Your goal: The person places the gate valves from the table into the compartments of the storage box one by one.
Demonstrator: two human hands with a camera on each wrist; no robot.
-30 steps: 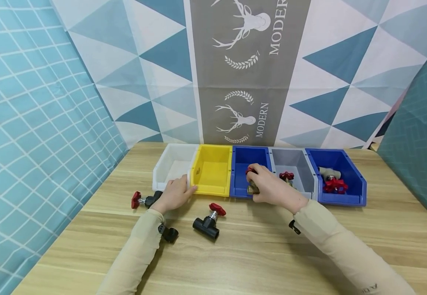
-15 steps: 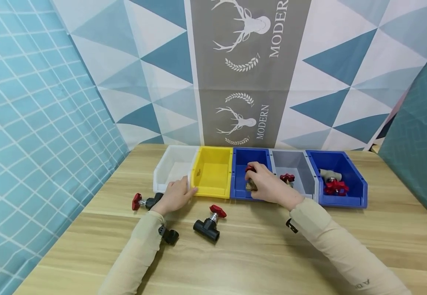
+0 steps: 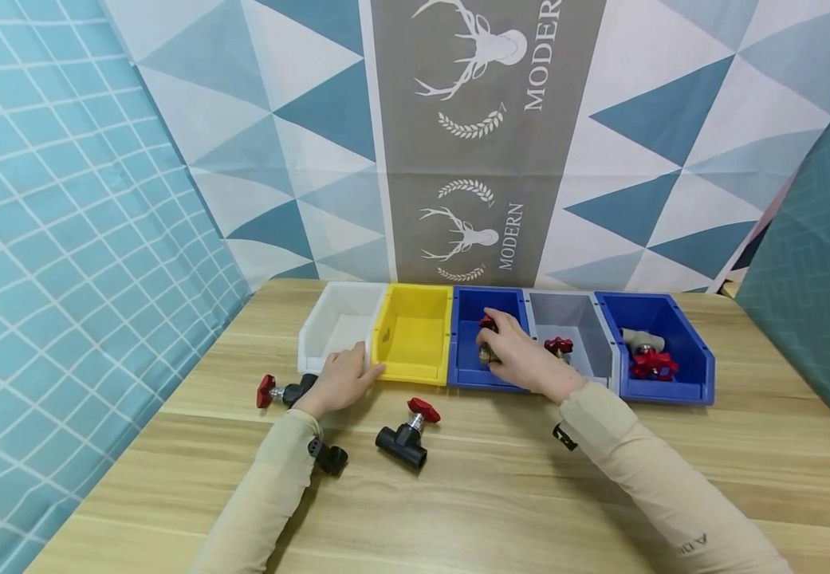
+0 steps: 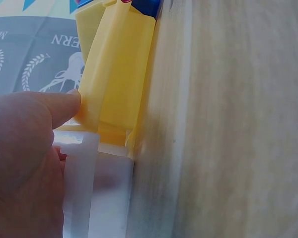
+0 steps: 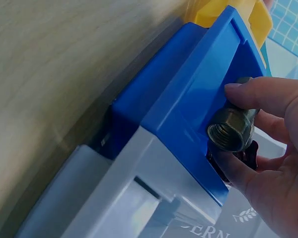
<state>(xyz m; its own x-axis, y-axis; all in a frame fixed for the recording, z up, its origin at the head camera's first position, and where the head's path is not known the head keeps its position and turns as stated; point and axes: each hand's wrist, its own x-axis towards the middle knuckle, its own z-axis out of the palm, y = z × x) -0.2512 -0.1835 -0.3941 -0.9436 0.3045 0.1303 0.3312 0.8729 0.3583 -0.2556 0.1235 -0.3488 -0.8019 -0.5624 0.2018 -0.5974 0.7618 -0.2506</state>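
My right hand (image 3: pixel 525 356) grips a brass valve (image 3: pixel 486 353) with a red handwheel (image 3: pixel 487 323) over the middle blue bin (image 3: pixel 482 379). In the right wrist view, thumb and fingers are around the valve's body, and its threaded end (image 5: pixel 227 131) faces the camera. My left hand (image 3: pixel 339 381) rests where the white bin (image 3: pixel 304 351) and yellow bin (image 3: pixel 415 371) meet. Its thumb touches the yellow rim in the left wrist view; the other fingers reach behind the white bin's edge, mostly hidden. Two black tee valves with red handwheels lie near it, one (image 3: pixel 402 446) in front and one (image 3: pixel 289 392) to the left.
A grey bin (image 3: pixel 565 307) holds a brass valve with a red handwheel (image 3: pixel 558 345). The right blue bin (image 3: pixel 705 375) holds a pale valve (image 3: pixel 642 339) and a red handwheel (image 3: pixel 653 365). The bins stand in a row along the back of the wooden table (image 3: pixel 501 510).
My right hand has shifted slightly back and left with the brass valve, deeper over the middle blue bin. The left hand has stayed in place.
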